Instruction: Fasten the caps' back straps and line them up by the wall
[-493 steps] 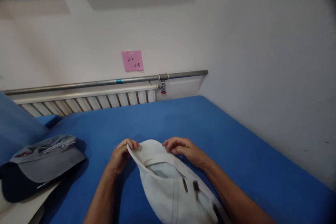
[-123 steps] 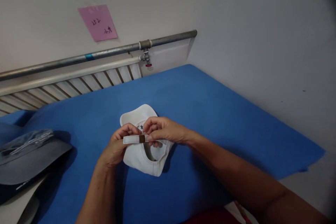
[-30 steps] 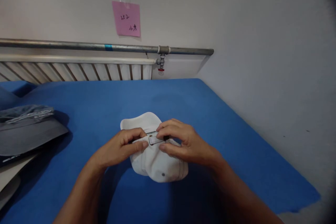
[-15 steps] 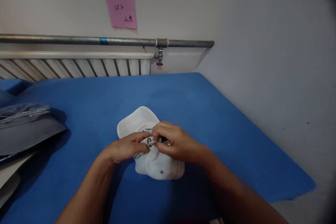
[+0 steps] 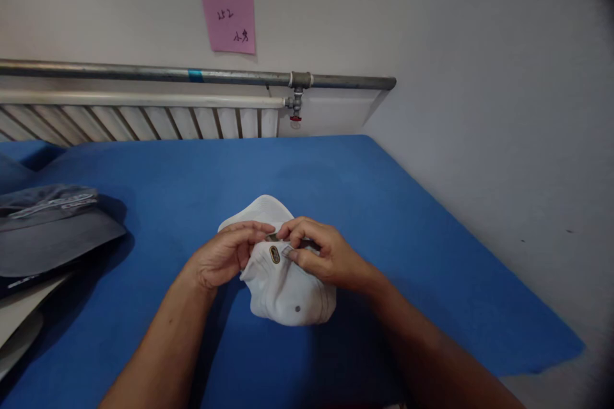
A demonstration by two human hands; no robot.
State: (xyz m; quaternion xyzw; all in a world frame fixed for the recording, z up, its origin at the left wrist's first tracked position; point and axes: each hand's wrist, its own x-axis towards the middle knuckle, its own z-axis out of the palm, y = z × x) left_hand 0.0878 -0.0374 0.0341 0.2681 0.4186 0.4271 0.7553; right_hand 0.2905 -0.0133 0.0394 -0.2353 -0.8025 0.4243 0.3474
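Observation:
A white baseball cap (image 5: pixel 292 291) lies on the blue-covered surface, its brim (image 5: pixel 263 208) facing away from me. At its near side, the cap's back strap carries a small brass-coloured buckle (image 5: pixel 275 254). My left hand (image 5: pixel 228 252) is at the left of the buckle, its fingers closed on the cap's edge; its thumb is largely hidden. On the right of the buckle, my right hand (image 5: pixel 319 249) pinches the grey-white strap end (image 5: pixel 288 250) between thumb and fingers. A small round eyelet shows on the crown.
Several dark and pale caps (image 5: pixel 57 227) are stacked at the left. The blue cover (image 5: pixel 384 223) extends to the wall at the right. Behind it run a radiator (image 5: pixel 182 121) and a metal pipe (image 5: pixel 240 78). A pink note (image 5: pixel 229 18) hangs on the wall.
My left thumb has come off the buckle, which now shows fully. The left fingers have moved up along the cap's edge. My right hand still pinches the strap.

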